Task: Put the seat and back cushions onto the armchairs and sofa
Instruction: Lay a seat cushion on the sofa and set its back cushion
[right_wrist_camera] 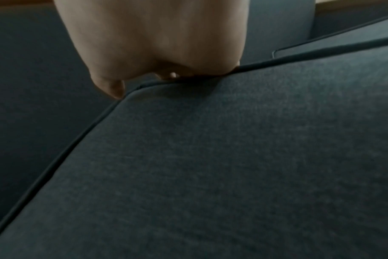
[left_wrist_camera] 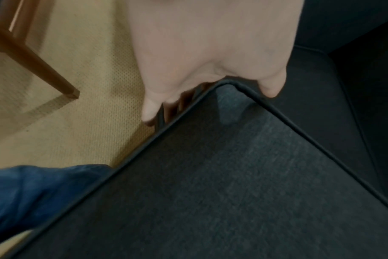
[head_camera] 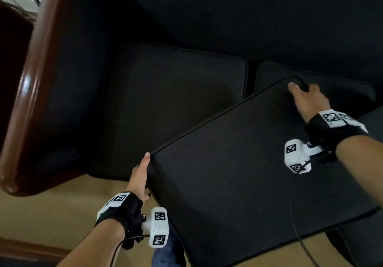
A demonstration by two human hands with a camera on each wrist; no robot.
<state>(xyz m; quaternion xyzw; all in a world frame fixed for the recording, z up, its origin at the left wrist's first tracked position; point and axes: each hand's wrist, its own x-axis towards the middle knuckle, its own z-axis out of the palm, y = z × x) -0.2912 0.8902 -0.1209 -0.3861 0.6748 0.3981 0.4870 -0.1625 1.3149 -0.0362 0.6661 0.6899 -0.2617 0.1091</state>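
I hold a large dark grey piped cushion [head_camera: 238,173] tilted in front of the sofa [head_camera: 228,18]. My left hand [head_camera: 139,175] grips its near left corner, thumb on top and fingers curled underneath [left_wrist_camera: 210,73]. My right hand [head_camera: 304,99] grips the far corner, fingers wrapped over the edge [right_wrist_camera: 162,70]. A seat cushion [head_camera: 172,105] lies in place at the sofa's left end. A second one [head_camera: 331,84] lies beside it, partly covered by the held cushion [right_wrist_camera: 233,157].
The sofa's glossy wooden armrest [head_camera: 35,80] runs down the left side. Beige carpet [head_camera: 51,215] lies below, with a wooden furniture leg [left_wrist_camera: 40,64] standing on it. My blue-jeaned leg [left_wrist_camera: 33,192] is under the held cushion's near edge.
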